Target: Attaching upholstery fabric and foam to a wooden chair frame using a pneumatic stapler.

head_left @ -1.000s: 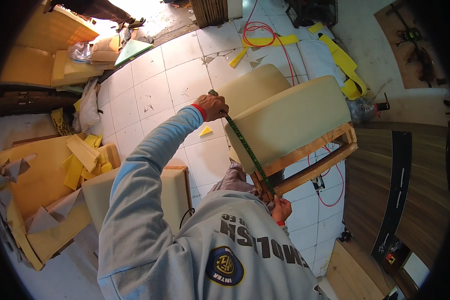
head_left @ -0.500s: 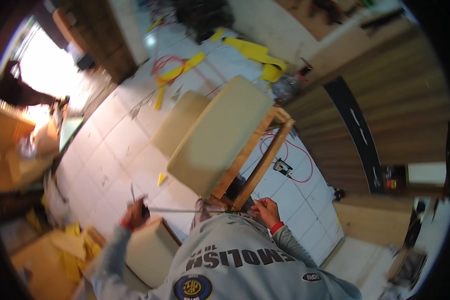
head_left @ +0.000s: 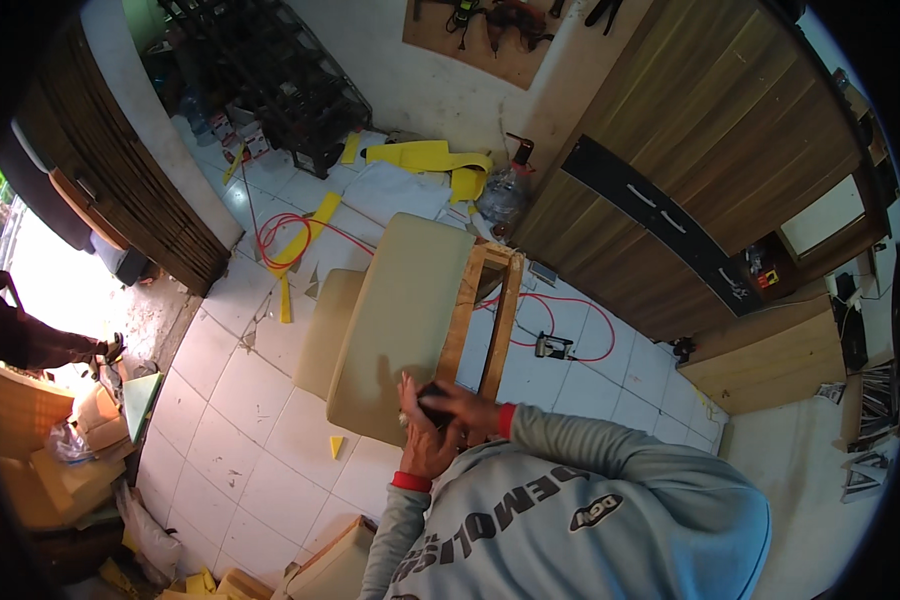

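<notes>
My left hand [head_left: 427, 446] and my right hand [head_left: 468, 408] meet at the near end of a cream upholstered seat piece [head_left: 398, 310]. Between them is a small dark tape measure [head_left: 433, 396], mostly covered by my fingers. My left hand cups it from the left, some fingers pointing up along the upholstery. From the right, the fingers of my right hand curl over it. No drawn-out blade is visible. A bare wooden frame [head_left: 460, 335] runs along the right side of the seat piece, its near end hidden by my hands.
A lower cream piece [head_left: 322, 335] sits left of the seat. Right of the frame, a staple gun [head_left: 553, 346] lies on the tiles with a red hose [head_left: 610, 325]. Yellow scraps [head_left: 410, 157] are strewn farther back. A brown wooden cabinet [head_left: 710, 130] lines the right side.
My hands were apart, a thin tape blade stretched between them. They have come together at the seat's near end, my left hand moving right and forward. The view has turned.
</notes>
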Action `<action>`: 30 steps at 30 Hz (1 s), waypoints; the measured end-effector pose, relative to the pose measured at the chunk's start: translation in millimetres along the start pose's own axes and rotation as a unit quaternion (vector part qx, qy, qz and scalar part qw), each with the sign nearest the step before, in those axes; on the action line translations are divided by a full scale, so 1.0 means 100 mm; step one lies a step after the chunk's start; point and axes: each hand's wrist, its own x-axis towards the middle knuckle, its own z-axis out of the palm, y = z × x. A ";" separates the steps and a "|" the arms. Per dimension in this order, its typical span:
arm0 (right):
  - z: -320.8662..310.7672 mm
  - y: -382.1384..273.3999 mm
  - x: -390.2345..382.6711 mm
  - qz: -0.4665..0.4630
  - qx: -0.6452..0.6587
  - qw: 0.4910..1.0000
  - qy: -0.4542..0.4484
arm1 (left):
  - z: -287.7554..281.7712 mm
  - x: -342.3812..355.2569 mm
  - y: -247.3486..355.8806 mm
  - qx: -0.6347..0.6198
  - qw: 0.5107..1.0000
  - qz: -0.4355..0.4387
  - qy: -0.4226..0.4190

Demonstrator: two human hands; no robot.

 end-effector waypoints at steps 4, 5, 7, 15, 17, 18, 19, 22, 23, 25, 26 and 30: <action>-0.97 -0.10 -0.27 -0.034 0.105 0.977 0.185 | 0.09 -0.11 -0.26 0.067 0.997 -0.028 0.023; -1.23 -0.12 -0.30 -0.077 0.141 0.961 0.224 | 0.12 -0.18 -0.35 0.079 0.995 -0.058 0.026; -1.81 -0.16 -0.42 -0.082 0.225 0.895 0.377 | 0.22 -0.33 -0.51 0.105 0.983 -0.150 0.006; -3.57 -0.01 -0.47 -0.097 0.048 0.868 0.485 | 0.84 -0.43 -0.61 0.336 0.862 -0.366 -0.098; -4.03 0.23 -0.20 -0.028 -0.068 0.854 0.515 | 1.05 -0.45 -0.64 0.353 0.849 -0.389 -0.048; -4.27 0.41 -0.07 0.009 -0.132 0.849 0.512 | 1.13 -0.50 -0.67 0.348 0.848 -0.400 -0.005; -4.54 0.61 0.10 0.048 -0.194 0.838 0.507 | 1.24 -0.55 -0.72 0.352 0.856 -0.374 0.051; -5.32 1.36 0.51 0.132 -0.344 0.839 0.401 | 1.70 -0.76 -1.01 0.460 0.674 -0.557 0.159; -5.56 1.57 0.61 0.252 -0.384 0.820 0.342 | 1.84 -0.82 -1.11 0.390 0.715 -0.527 0.243; -5.88 1.95 0.71 0.343 -0.441 0.793 0.243 | 1.98 -0.98 -1.16 0.212 0.734 -0.503 0.404; -5.94 2.09 0.71 0.335 -0.454 0.792 0.233 | 2.01 -1.04 -1.17 0.178 0.747 -0.490 0.412; -5.66 2.21 0.61 0.321 -0.422 0.801 0.277 | 1.89 -1.10 -1.07 0.160 0.693 -0.568 0.414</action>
